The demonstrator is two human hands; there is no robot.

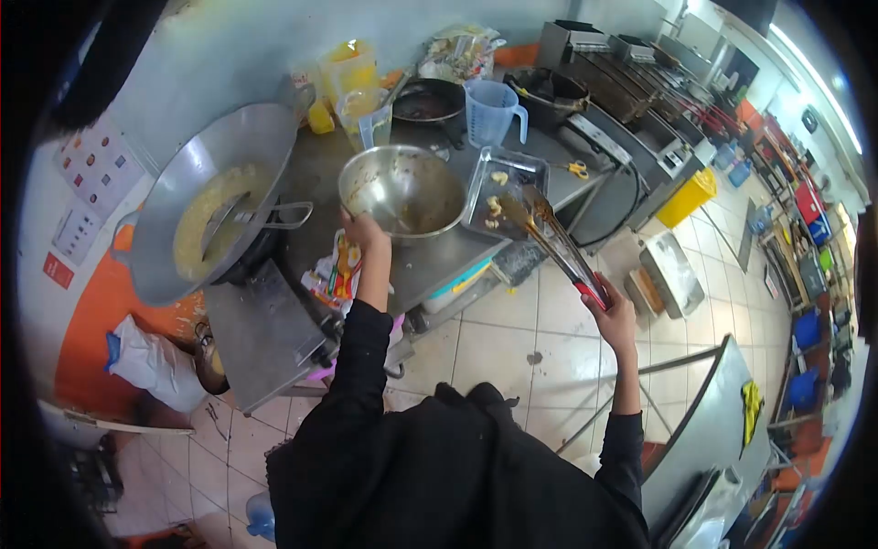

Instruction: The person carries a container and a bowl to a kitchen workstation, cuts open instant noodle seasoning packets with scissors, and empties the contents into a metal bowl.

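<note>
My left hand grips the near left rim of a steel mixing bowl on the metal table. Brownish residue coats the bowl's inside. In my right hand is a pair of metal tongs with red handles. Its tips hover over the right side of a metal tray, where several small pale pieces lie; whether the tips touch anything I cannot tell. Left of the bowl, a large wok holds bubbling yellowish liquid, with a wire-handled strainer resting in it.
Behind the bowl stand a blue measuring jug, a clear jug and a black frying pan. Yellow scissors lie right of the tray. Food packets sit at the table's front. Another metal table stands at right.
</note>
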